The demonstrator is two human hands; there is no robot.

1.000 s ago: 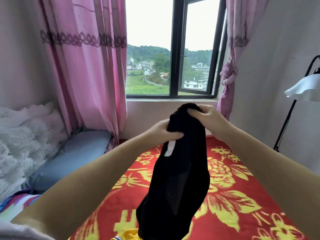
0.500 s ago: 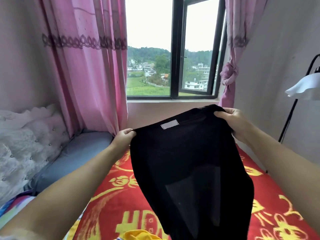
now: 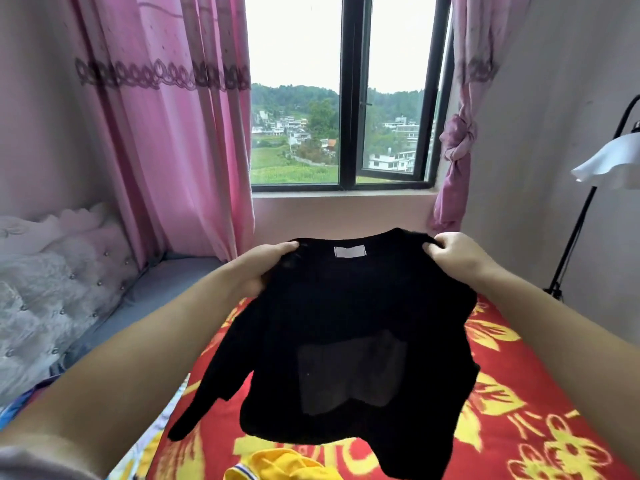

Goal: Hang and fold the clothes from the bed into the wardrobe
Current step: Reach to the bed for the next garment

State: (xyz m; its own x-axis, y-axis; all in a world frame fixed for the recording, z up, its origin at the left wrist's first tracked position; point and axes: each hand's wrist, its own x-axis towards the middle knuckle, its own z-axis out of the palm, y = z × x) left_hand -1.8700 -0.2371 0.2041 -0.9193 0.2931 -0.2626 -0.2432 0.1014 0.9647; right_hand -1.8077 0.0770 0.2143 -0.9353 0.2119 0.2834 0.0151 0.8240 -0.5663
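Note:
A black long-sleeved top (image 3: pixel 346 320) with a white neck label hangs spread out above the bed. My left hand (image 3: pixel 258 268) grips its left shoulder and my right hand (image 3: pixel 453 252) grips its right shoulder. One sleeve dangles down at the lower left, and the hem sags toward the red bedspread with yellow flowers (image 3: pixel 519 410). A yellow garment (image 3: pixel 277 465) lies crumpled on the bedspread at the bottom edge, partly cut off by the frame. No wardrobe is in view.
A white tufted headboard (image 3: pixel 45 289) and a grey-blue pillow (image 3: pixel 166 289) sit at the left. Pink curtains (image 3: pixel 166 133) flank a window (image 3: pixel 346 98) straight ahead. A black floor lamp with a white shade (image 3: pixel 609 161) stands by the right wall.
The top was bunched between both hands close together; my hands have moved apart and lowered, spreading it flat by the shoulders, with a sleeve now hanging free at the left.

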